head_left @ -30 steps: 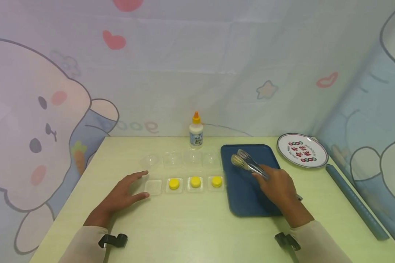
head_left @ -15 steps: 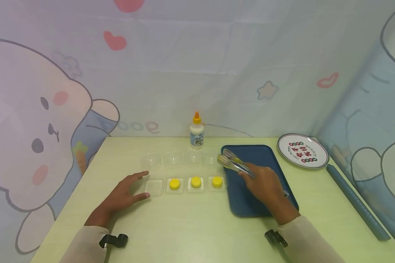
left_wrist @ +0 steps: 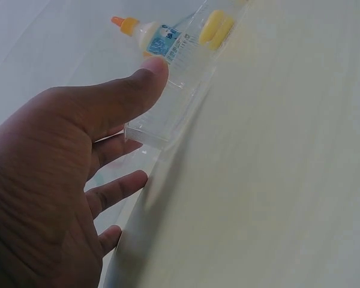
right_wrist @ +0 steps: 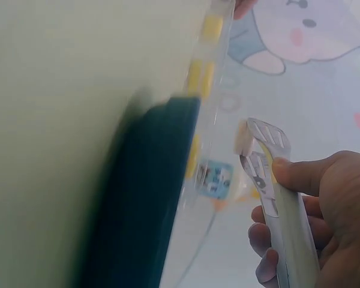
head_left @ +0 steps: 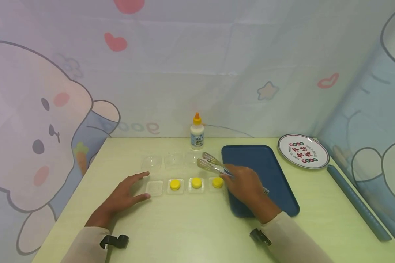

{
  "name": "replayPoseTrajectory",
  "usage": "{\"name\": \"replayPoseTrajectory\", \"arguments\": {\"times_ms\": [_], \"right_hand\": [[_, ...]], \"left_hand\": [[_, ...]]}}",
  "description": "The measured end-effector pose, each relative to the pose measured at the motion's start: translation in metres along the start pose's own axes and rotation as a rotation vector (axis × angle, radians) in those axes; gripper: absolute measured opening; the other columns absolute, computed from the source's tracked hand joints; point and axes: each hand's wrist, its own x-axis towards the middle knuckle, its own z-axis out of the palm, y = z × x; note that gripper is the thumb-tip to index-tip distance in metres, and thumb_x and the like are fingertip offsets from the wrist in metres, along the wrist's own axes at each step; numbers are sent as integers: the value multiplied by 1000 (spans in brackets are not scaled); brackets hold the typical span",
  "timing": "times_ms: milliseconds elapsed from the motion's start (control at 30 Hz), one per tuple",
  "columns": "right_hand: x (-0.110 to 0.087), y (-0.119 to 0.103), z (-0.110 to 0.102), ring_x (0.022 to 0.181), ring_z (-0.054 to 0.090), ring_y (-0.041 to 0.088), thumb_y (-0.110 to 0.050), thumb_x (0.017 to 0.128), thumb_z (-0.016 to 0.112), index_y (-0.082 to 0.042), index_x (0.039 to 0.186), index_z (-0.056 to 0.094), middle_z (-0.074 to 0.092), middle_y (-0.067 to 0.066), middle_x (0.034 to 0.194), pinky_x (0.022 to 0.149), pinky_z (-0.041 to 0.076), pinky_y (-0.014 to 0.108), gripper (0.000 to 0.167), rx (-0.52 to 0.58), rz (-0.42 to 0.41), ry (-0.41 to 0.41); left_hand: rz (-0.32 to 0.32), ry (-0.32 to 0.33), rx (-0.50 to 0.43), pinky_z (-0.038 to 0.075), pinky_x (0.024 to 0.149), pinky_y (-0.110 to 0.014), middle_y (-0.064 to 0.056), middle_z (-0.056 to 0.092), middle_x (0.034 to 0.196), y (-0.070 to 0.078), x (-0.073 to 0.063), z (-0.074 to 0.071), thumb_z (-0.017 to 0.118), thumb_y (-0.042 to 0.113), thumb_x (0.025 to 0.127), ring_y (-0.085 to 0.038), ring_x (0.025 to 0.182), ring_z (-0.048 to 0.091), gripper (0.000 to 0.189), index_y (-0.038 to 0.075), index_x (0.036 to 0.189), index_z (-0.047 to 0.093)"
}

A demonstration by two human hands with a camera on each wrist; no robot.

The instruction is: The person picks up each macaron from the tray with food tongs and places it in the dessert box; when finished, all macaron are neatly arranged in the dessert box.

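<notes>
A clear plastic box point(head_left: 154, 188) lies open on the table, its lid point(head_left: 173, 160) folded back behind it. Three compartments hold yellow round pieces that look like macarons point(head_left: 175, 185); the leftmost holds none. Beside that left end, my left hand point(head_left: 123, 193) rests with thumb and fingers spread; in the left wrist view the thumb point(left_wrist: 153, 69) overlaps the box's end. My right hand point(head_left: 247, 184) grips metal tongs point(head_left: 218, 168), their heads above the right part of the box. A small pale piece point(right_wrist: 243, 137), blurred, appears between the tong heads in the right wrist view.
A dark blue tray point(head_left: 279, 190) lies under and right of my right hand. Behind the box stands a white bottle point(head_left: 197, 137) with an orange tip. At the right are a printed white plate point(head_left: 303, 151) and a long blue-grey roll point(head_left: 358, 202).
My right hand has moved left with the tongs, from over the tray to over the right part of the box. The left hand has stayed in place.
</notes>
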Motion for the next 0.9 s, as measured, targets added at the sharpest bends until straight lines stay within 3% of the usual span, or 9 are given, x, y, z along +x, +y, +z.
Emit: {"name": "replayPoseTrajectory", "arguments": {"times_ms": [533, 900], "right_hand": [[15, -67, 23, 85, 78, 24, -38, 99, 81, -19, 129, 80, 85, 5, 105, 67, 59, 41, 35, 4, -125, -63], [22, -97, 42, 70, 70, 17, -36, 101, 79, -18, 119, 78, 80, -1, 86, 61, 55, 35, 26, -4, -231, -116]], "left_hand": [[15, 3, 16, 40, 119, -72, -18, 59, 161, 2, 0, -1, 88, 29, 94, -50, 150, 50, 75, 11, 159, 56], [29, 8, 27, 41, 118, -73, -20, 61, 158, 5, 1, -3, 88, 29, 93, -51, 148, 53, 74, 12, 158, 56]]}}
